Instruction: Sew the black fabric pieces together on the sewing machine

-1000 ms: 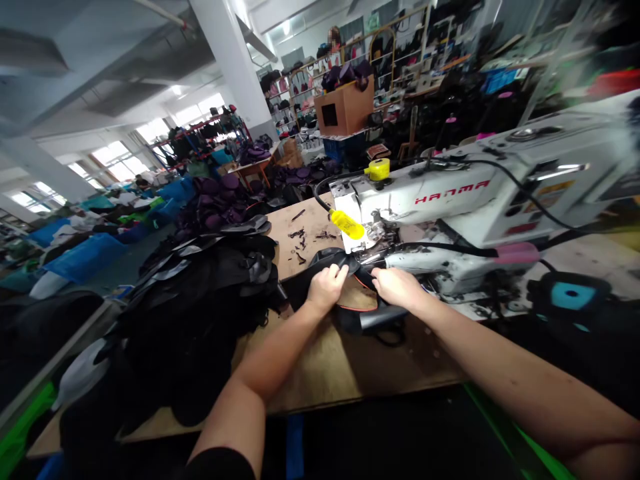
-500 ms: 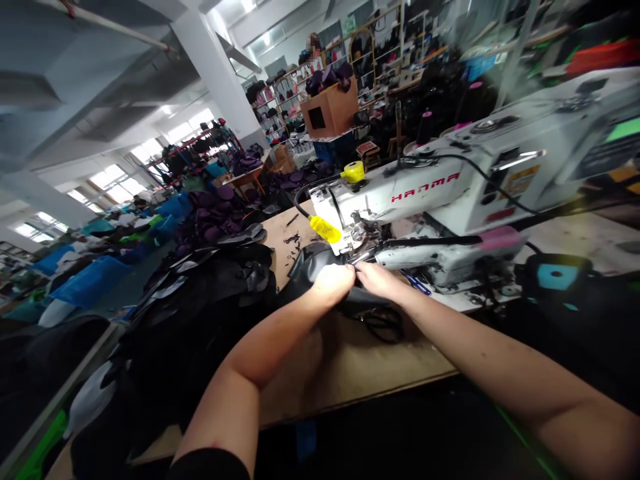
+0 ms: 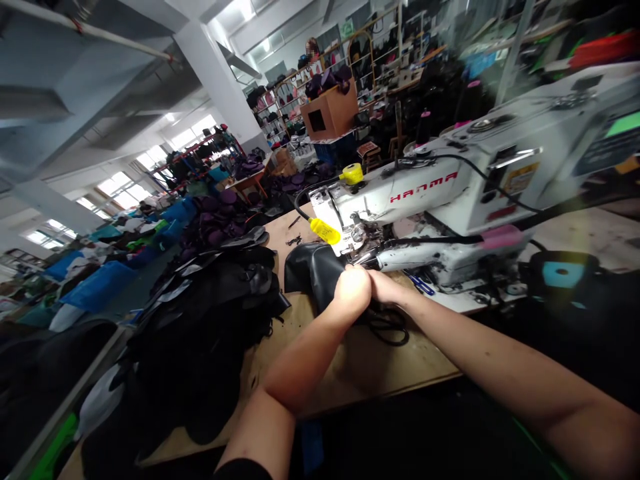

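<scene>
A piece of black leather-like material (image 3: 324, 275) lies bunched at the needle end of a white sewing machine (image 3: 425, 190). My left hand (image 3: 353, 291) is closed on its near edge, just below the presser foot area. Close against it, my right hand (image 3: 384, 288) also grips the material beside the machine's narrow lower arm (image 3: 425, 257). The fingertips of both hands are mostly hidden. A yellow lamp (image 3: 325, 231) on the machine head lights the left hand brightly.
Black scissors (image 3: 390, 328) lie on the wooden table (image 3: 400, 370) below my hands. A large heap of black pieces (image 3: 200, 340) covers the table's left side. Blue-handled snips (image 3: 421, 285) rest by the machine base. Farther back stands a cardboard box (image 3: 330, 110), with a person behind it.
My left hand has shifted slightly right and nearer to me, and my right hand has moved a little right. The black material has swung round and now stands up in a folded shape left of the hands.
</scene>
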The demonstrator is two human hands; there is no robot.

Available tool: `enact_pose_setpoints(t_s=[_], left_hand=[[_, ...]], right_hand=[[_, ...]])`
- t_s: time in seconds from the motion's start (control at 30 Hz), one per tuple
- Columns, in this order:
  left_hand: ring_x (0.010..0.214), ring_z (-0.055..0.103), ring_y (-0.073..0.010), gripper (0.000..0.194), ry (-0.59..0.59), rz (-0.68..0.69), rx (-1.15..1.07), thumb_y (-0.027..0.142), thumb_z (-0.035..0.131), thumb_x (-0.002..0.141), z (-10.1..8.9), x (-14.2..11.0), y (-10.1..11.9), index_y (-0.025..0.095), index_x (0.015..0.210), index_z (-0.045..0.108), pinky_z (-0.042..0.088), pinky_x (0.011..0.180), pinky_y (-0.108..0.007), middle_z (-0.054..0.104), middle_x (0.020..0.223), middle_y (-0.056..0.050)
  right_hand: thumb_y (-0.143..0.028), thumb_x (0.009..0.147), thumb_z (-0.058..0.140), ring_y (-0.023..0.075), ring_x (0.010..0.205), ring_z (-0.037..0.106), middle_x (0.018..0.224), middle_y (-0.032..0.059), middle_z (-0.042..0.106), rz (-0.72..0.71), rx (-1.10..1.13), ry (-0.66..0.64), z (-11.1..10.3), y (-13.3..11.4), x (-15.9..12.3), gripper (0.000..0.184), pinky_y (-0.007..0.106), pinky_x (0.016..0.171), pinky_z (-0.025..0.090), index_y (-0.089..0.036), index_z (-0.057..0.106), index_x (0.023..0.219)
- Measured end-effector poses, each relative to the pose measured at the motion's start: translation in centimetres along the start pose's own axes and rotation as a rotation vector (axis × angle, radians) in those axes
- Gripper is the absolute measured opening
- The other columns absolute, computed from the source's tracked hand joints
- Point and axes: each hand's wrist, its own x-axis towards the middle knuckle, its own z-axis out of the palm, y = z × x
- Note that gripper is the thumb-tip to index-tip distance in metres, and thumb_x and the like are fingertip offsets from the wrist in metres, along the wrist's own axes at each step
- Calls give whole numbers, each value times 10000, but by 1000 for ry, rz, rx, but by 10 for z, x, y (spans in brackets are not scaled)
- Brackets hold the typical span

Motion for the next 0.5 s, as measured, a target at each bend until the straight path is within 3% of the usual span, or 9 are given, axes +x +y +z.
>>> enact_pose_setpoints(t_s=[0.17, 0.27, 0.37, 0.43, 0.5], left_hand=[[1098, 606, -282, 364, 168, -79, -64, 149, 518, 899, 23, -20, -5, 83, 1256, 541, 559, 869, -360, 596, 1184, -188], [1093, 593, -316, 384, 186, -103, 0, 224, 593, 866, 34, -46, -9, 96, 1225, 546, 564, 804, -371, 582, 1158, -187], [921, 657, -266, 191, 100, -124, 65, 152, 463, 936, 28, -65, -18, 125, 1078, 588, 555, 714, -332, 624, 1009, -141], [859, 676, -247, 245, 98, -129, 121, 105, 366, 969, 17, -70, -24, 130, 1071, 588, 546, 681, -316, 639, 982, -127], [879, 680, -249, 252, 109, -47, 161, 108, 358, 980, 4, -70, -28, 129, 1069, 593, 545, 691, -314, 648, 1000, -127]], right_hand=[[-94, 768, 558, 271, 928, 701, 963, 101, 777, 49, -6, -47, 0, 12, -20, 265, 366, 884, 549, -151, 735, 956], [-164, 800, 540, 229, 671, 691, 786, 72, 752, 207, 32, -131, -3, 13, -43, 190, 307, 629, 543, -165, 683, 925], [-222, 868, 462, 202, 529, 643, 681, 53, 704, 355, 130, -133, -2, 7, -61, 186, 269, 476, 451, -177, 626, 944], [-247, 892, 446, 198, 553, 647, 668, 45, 691, 335, 132, -101, 1, 2, -68, 175, 267, 495, 444, -188, 606, 931], [-269, 911, 440, 194, 556, 634, 632, 31, 668, 258, 68, -77, 6, 0, -70, 177, 280, 552, 460, -192, 599, 902]])
